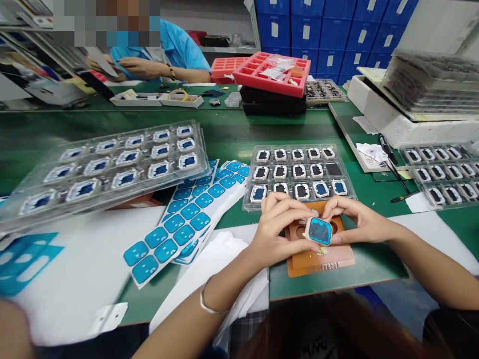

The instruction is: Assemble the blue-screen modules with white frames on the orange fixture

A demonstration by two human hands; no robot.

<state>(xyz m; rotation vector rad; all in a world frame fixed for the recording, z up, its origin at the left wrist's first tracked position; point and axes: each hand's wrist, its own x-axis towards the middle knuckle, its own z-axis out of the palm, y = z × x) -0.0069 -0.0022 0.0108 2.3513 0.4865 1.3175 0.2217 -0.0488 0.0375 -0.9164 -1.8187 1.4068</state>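
Note:
My left hand (279, 230) and my right hand (354, 219) together hold a small white-framed part (319, 231) with a blue film on its face, tilted, just above an orange fixture plate (318, 259). Fingers of both hands pinch its edges. Right behind the hands lies a clear tray (299, 174) of similar small parts, some with dark faces and some with blue film. To the left of my left hand lie sheets of blue stickers (187, 219) on white backing.
A stack of clear trays (101, 167) with blue-filmed parts sits at left. Another tray (445, 172) lies at right near a black pen (387, 152). Red trays (273, 75) on black boxes stand at the back. Across the table, a person in a blue shirt (179, 50) works.

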